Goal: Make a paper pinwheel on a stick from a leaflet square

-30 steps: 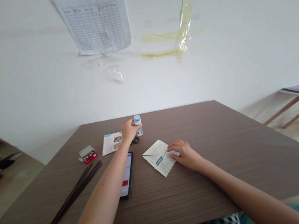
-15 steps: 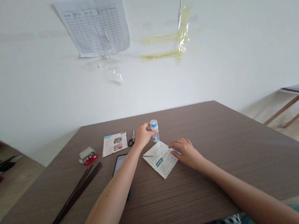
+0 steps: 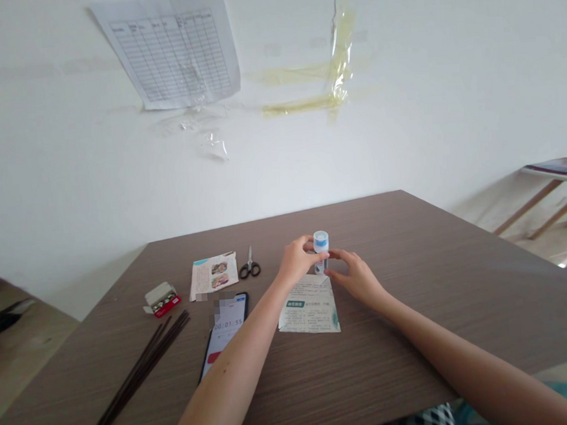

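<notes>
A small whitish bottle point(image 3: 321, 241) with a clear cap and a blue band stands upright at the far edge of a printed paper sheet point(image 3: 310, 311). From the left, my left hand point(image 3: 300, 260) grips the bottle's upper part between thumb and fingers. My right hand point(image 3: 356, 275) has its thumb and fingers closed about the lower right side of the same bottle. The sheet lies flat on the table under and in front of the hands, its straight edge towards me. My left forearm covers part of a phone point(image 3: 239, 313) showing a timer.
Scissors point(image 3: 250, 268) with black handles lie left of my hands, beside a folded printed paper point(image 3: 205, 279). Farther left are an open red-and-white box point(image 3: 162, 300) with small items and a bundle of thin dark sticks point(image 3: 135, 385). A white wall point(image 3: 309, 165) rises behind the table point(image 3: 386, 231).
My left hand and the bottle have moved right. My right hand has come off the paper and onto the bottle. The paper has turned, and more of the phone shows.
</notes>
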`<state>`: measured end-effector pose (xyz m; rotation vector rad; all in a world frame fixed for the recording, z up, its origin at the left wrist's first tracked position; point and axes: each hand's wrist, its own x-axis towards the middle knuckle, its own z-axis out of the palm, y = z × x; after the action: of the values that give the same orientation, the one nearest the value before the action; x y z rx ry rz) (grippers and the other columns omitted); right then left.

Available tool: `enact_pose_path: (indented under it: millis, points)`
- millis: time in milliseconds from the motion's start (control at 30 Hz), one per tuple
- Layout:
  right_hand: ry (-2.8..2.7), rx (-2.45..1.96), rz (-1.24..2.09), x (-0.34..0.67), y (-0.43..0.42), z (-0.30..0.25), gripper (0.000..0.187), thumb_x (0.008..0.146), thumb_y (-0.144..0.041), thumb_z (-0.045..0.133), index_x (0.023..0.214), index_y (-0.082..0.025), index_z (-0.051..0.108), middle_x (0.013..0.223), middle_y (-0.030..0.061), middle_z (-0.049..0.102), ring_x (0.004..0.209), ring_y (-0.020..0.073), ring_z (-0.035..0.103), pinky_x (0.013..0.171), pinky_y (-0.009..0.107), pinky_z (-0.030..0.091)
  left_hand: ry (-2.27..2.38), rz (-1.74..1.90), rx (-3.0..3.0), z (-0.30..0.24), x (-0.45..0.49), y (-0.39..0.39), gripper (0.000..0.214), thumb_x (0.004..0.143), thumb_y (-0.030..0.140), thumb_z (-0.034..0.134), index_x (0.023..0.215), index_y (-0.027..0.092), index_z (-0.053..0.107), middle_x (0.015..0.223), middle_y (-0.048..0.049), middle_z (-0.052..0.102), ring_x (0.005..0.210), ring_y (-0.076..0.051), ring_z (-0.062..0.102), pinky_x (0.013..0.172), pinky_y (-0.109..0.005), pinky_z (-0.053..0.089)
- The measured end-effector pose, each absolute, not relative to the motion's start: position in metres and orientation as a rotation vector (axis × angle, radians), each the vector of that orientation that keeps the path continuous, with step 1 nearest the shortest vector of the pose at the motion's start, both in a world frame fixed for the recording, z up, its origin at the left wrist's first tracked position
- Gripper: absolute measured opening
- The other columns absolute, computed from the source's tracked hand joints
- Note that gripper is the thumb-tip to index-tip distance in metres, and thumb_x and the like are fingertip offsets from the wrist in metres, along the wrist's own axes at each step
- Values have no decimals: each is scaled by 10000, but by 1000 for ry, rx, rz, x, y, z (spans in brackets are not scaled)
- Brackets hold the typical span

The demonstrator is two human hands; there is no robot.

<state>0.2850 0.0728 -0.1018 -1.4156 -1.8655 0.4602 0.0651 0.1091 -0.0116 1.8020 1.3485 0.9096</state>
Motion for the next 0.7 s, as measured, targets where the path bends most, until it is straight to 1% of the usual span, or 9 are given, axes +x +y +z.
enact_pose_path:
  millis: [67, 167, 267, 367, 433, 567, 700]
  points:
    - [-1840, -1417, 489, 284, 74, -101, 483, 1095, -320, 874, 1577, -283, 893, 1597, 180, 923, 1555, 467, 827, 1370, 687, 619, 1314, 899, 1796, -12, 66, 108, 376, 901, 194, 1139, 1223, 263, 957, 1231, -135, 1031, 1314, -414, 984, 1212, -508, 745]
    - [-1816, -1417, 516, 282, 77, -102, 462, 1105, -345, 867, 1561, -283, 904, 1565, 182, 933, 1543, 462, 835, 1361, 684, 625, 1269, 884, 1787, -12, 64, 109, 339, 919, 210, 1129, 1212, 260, 966, 1245, -134, 1030, 1307, -403, 985, 1208, -492, 748]
    - [-1809, -1392, 507, 281, 79, -104, 433, 1134, -379, 841, 1555, -300, 909, 1539, 172, 942, 1526, 450, 842, 1347, 667, 633, 1249, 907, 1791, -9, 61, 112, 354, 931, 236, 1139, 1245, 255, 976, 1301, -139, 1025, 1366, -388, 965, 1255, -482, 729]
    - [-1797, -1374, 484, 280, 81, -106, 402, 1139, -401, 834, 1519, -299, 918, 1487, 166, 956, 1465, 445, 860, 1305, 648, 652, 1200, 969, 1829, -4, 57, 116, 416, 949, 212, 1119, 1340, 251, 982, 1420, -140, 1010, 1459, -375, 931, 1328, -500, 698]
    - [-1769, -1362, 479, 278, 83, -107, 376, 1110, -404, 860, 1461, -291, 933, 1407, 157, 968, 1392, 443, 876, 1262, 630, 670, 1142, 983, 1880, -1, 54, 118, 442, 970, 182, 1079, 1395, 260, 985, 1501, -129, 992, 1502, -367, 914, 1377, -521, 673]
    - [-1692, -1318, 516, 275, 86, -107, 302, 1028, -390, 918, 1311, -292, 954, 1225, 118, 969, 1248, 427, 890, 1178, 587, 690, 1059, 941, 1987, 5, 49, 123, 475, 1004, 160, 1019, 1460, 290, 991, 1590, -109, 962, 1539, -367, 896, 1442, -567, 626]
    - [-1657, -1304, 544, 274, 86, -105, 274, 997, -384, 943, 1260, -308, 952, 1173, 103, 960, 1201, 413, 886, 1147, 562, 679, 1026, 886, 2085, 8, 48, 127, 431, 1043, 167, 985, 1449, 309, 998, 1636, -96, 944, 1589, -358, 860, 1458, -559, 605]
